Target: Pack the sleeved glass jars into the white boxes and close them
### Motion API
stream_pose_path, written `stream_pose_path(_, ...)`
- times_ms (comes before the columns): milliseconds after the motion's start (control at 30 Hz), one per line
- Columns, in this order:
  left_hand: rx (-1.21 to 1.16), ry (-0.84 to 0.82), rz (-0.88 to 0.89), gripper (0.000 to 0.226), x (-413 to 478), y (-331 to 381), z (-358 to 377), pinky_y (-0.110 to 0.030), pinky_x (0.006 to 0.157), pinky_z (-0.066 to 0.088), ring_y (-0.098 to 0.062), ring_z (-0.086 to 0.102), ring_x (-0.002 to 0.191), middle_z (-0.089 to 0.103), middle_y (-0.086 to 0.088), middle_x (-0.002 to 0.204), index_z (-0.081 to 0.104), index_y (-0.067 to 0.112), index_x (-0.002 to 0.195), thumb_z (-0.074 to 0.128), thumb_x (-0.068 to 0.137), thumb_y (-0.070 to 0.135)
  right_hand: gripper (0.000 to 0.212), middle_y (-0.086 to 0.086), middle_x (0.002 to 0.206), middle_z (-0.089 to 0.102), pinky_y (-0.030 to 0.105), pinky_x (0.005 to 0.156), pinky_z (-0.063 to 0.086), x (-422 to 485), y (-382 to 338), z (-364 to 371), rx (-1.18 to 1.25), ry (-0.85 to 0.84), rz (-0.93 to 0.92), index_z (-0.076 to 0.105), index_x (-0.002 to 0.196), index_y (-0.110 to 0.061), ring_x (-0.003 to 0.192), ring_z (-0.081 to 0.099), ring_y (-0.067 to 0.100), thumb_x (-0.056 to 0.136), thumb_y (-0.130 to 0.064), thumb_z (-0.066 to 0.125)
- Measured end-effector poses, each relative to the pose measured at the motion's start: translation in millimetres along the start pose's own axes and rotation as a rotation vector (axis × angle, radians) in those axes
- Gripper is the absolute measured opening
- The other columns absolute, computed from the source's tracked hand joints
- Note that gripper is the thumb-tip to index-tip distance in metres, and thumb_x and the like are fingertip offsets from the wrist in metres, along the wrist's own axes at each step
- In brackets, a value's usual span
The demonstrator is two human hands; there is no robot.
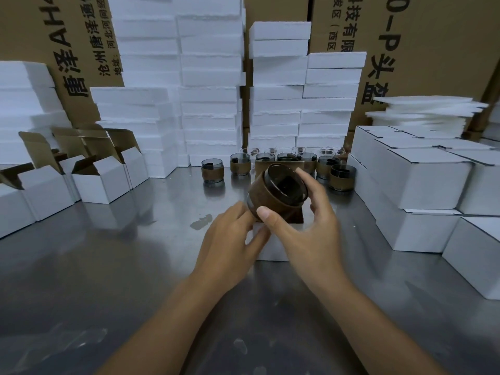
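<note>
Jar (276,190) is tilted, just above the open box (273,250) on the surface (135,266). Right hand (305,234) grips the jar over the box. Left hand (230,239) rests against the box's left side, fingers straight.

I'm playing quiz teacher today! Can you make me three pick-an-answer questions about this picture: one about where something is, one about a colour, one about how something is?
1. Where on the table are the closed white boxes stacked?
A) left side B) right side C) the middle
2. What colour sleeve does the held jar wear?
A) brown B) red C) blue
3. How is the held jar?
A) standing on the table B) tilted above the open box C) shut inside a box
Answers: B, they pile up at the right; A, its band looks brown; B, the right hand grips it slanted over the box.
</note>
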State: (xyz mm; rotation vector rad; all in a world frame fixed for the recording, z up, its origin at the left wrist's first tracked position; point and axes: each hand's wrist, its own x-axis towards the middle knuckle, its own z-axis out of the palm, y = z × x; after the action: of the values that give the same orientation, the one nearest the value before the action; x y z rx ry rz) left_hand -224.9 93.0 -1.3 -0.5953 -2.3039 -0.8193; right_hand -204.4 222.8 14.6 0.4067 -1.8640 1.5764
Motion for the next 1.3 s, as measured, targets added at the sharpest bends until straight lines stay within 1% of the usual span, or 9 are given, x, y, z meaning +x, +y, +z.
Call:
stream_pose_path(267,0.029,0.058,0.133,0.009,0,5,-3,-0.012,0.062,0.029,-0.005,0.041,0.064,0.042,0.014,0.074,0.064,0.015,0.082,0.067,0.08,0.023,0.072,-0.028,0.119,0.049,-0.008,0.084,0.027,4,3,-2,0.013,0.1,0.06,0.039,0.132,-0.038,0.11,0.038,-0.025,0.07,-0.033,0.077)
stream_pose_path(400,0.022,0.067,0.141,0.013,-1,4,-2,-0.013,0.062,0.031,-0.005,0.042,0.064,0.043,0.014,0.073,0.063,0.015,0.08,0.065,0.08,0.028,0.065,-0.017,0.12,0.053,0.0,0.088,0.033,4,1,-3,-0.041,0.097,-0.021,0.04,0.122,-0.046,0.113,0.046,-0.009,0.074,-0.022,0.077)
stream_pose_path(600,0.0,0.084,0.148,0.014,1,4,-1,-0.015,0.061,0.033,-0.004,0.041,0.063,0.041,0.015,0.071,0.062,0.015,0.078,0.063,0.079,0.029,0.037,-0.007,0.116,0.043,-0.004,0.081,0.033,2,1,-3,-0.227,0.094,-0.064,0.05,0.087,-0.045,0.102,0.042,-0.018,0.074,-0.021,0.076)
stream_pose_path(667,-0.003,0.098,0.153,0.014,1,3,0,-0.015,0.06,0.033,-0.005,0.041,0.062,0.041,0.014,0.071,0.061,0.015,0.077,0.062,0.079,0.029,0.028,-0.011,0.116,0.038,0.005,0.086,0.038,1,3,-3,-0.311,0.072,-0.066,0.052,0.08,-0.036,0.105,0.044,-0.005,0.073,-0.022,0.076)
stream_pose_path(733,-0.01,0.108,0.15,0.02,1,2,0,-0.016,0.06,0.033,-0.005,0.042,0.061,0.042,0.014,0.07,0.06,0.015,0.076,0.056,0.081,0.034,0.023,-0.011,0.118,0.036,0.026,0.091,0.044,0,3,-4,-0.412,0.027,-0.061,0.051,0.08,-0.03,0.11,0.045,0.012,0.074,-0.027,0.074)
stream_pose_path(800,-0.018,0.115,0.151,0.024,1,2,0,-0.017,0.06,0.034,-0.007,0.043,0.062,0.043,0.014,0.07,0.06,0.015,0.077,0.051,0.082,0.036,0.022,-0.008,0.122,0.037,0.038,0.093,0.046,0,2,-4,-0.467,-0.016,-0.045,0.049,0.08,-0.028,0.114,0.044,0.021,0.077,-0.033,0.07)
stream_pose_path(933,-0.019,0.108,0.151,0.02,1,1,1,-0.022,0.06,0.038,-0.008,0.046,0.062,0.045,0.013,0.071,0.061,0.014,0.079,0.056,0.082,0.033,0.021,-0.001,0.132,0.037,0.042,0.096,0.043,0,0,-4,-0.517,-0.068,-0.056,0.044,0.083,-0.031,0.12,0.041,0.025,0.082,-0.037,0.064)
stream_pose_path(1100,-0.022,0.09,0.149,0.014,0,0,2,-0.023,0.062,0.038,-0.008,0.046,0.064,0.047,0.011,0.071,0.062,0.015,0.079,0.062,0.081,0.029,0.014,0.0,0.144,0.028,0.032,0.1,0.027,4,8,-5,-0.604,-0.126,-0.038,0.053,0.09,-0.021,0.129,0.029,0.022,0.088,-0.034,0.057)
stream_pose_path(1300,-0.024,0.047,0.155,0.018,2,0,1,-0.017,0.063,0.034,-0.005,0.042,0.065,0.046,0.013,0.072,0.06,0.019,0.084,0.06,0.083,0.037,0.034,0.001,0.15,0.025,0.039,0.107,0.024,4,11,-7,-0.779,-0.216,-0.062,0.063,0.094,-0.013,0.134,0.021,0.016,0.098,-0.034,0.036)
